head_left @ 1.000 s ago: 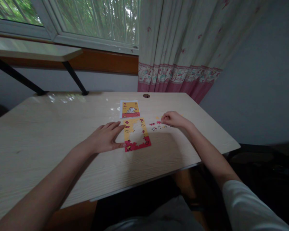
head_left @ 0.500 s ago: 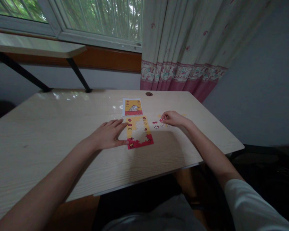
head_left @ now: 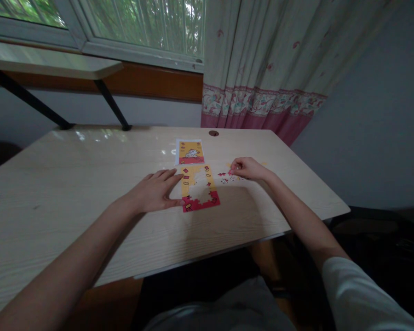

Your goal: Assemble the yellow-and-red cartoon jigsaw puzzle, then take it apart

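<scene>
A partly assembled jigsaw puzzle (head_left: 200,206), yellow above and red below, lies on the desk with a gap in its middle. My left hand (head_left: 155,191) rests with fingers spread at its left side, thumb and fingertips touching that edge. Over the loose pieces to the right, my right hand (head_left: 246,168) has its fingers pinched at a red puzzle piece (head_left: 230,172). Several loose puzzle pieces (head_left: 224,181) lie under and beside that hand, some hidden by it. Behind the puzzle sits a reference picture (head_left: 190,151) of a white animal on yellow and red.
The pale wooden desk (head_left: 89,202) has a round cable hole (head_left: 213,134) near its back edge. A raised shelf (head_left: 55,62) on dark legs stands at the back left. A curtain (head_left: 255,69) hangs behind, beside the window (head_left: 141,27).
The camera view has tilted very slightly. Both hands keep nearly the same places, the right still pinching among the loose pieces.
</scene>
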A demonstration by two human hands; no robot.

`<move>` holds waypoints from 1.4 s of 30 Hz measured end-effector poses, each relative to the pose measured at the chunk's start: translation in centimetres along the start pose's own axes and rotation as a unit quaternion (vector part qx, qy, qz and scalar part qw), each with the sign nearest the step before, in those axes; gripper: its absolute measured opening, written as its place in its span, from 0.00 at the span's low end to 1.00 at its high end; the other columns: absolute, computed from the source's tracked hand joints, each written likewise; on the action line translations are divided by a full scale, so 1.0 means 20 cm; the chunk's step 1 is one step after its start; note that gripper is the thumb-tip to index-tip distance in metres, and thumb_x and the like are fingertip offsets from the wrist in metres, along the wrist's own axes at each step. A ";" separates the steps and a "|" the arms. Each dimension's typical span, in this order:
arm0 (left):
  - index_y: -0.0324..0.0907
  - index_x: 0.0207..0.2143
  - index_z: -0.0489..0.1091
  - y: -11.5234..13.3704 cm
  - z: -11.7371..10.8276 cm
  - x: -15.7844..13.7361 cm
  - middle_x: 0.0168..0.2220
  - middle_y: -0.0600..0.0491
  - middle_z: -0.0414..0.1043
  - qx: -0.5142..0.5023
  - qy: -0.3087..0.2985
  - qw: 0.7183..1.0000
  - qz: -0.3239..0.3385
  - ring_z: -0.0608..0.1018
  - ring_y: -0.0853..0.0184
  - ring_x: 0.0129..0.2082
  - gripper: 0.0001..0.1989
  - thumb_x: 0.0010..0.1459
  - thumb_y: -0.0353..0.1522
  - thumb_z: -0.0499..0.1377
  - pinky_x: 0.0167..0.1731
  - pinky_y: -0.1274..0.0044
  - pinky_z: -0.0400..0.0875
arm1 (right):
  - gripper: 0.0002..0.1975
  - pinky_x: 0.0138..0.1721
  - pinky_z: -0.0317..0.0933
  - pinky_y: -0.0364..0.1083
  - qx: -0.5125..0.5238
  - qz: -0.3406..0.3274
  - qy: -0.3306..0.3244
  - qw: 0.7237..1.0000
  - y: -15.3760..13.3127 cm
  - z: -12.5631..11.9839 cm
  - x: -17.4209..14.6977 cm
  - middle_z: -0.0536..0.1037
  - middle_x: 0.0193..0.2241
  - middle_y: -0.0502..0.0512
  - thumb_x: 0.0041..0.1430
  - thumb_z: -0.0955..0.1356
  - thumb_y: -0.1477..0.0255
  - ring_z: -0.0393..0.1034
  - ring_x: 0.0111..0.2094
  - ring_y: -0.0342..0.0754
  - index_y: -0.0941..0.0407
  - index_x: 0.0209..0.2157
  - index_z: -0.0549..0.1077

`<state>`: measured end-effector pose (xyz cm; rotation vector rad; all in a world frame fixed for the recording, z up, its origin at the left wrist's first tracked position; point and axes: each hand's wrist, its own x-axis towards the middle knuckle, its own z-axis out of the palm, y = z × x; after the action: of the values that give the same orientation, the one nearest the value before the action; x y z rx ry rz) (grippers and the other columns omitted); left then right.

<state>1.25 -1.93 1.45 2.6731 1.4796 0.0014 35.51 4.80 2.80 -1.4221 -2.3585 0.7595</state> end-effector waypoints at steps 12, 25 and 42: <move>0.40 0.64 0.55 0.00 0.00 0.00 0.62 0.37 0.56 -0.004 -0.001 1.000 0.001 0.62 0.42 0.59 0.50 0.49 0.64 0.47 0.54 0.56 0.60 | 0.13 0.26 0.50 0.40 0.070 -0.014 0.010 0.997 0.03 0.03 0.01 0.68 0.22 0.48 0.52 0.67 0.69 0.57 0.21 0.38 0.62 0.38 0.73; 0.42 0.63 0.56 -0.02 0.02 0.00 0.62 0.38 0.57 -0.017 0.020 1.000 0.004 0.61 0.43 0.60 0.48 0.48 0.63 0.48 0.54 0.56 0.60 | 0.17 0.24 0.51 0.41 0.174 -0.026 -0.014 0.984 -0.07 0.03 -0.02 0.71 0.21 0.49 0.53 0.69 0.63 0.58 0.21 0.38 0.63 0.38 0.75; 0.40 0.63 0.54 0.02 -0.02 0.00 0.63 0.36 0.55 0.007 -0.013 1.000 0.000 0.61 0.43 0.60 0.49 0.49 0.64 0.46 0.53 0.57 0.60 | 0.07 0.29 0.59 0.40 0.176 -0.042 -0.037 0.983 -0.40 0.38 -0.12 0.76 0.24 0.49 0.54 0.70 0.68 0.68 0.25 0.39 0.58 0.29 0.74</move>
<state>1.61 -2.07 1.91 2.6735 1.4761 -0.0425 27.08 -2.46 1.10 -1.1562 -2.1794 1.1562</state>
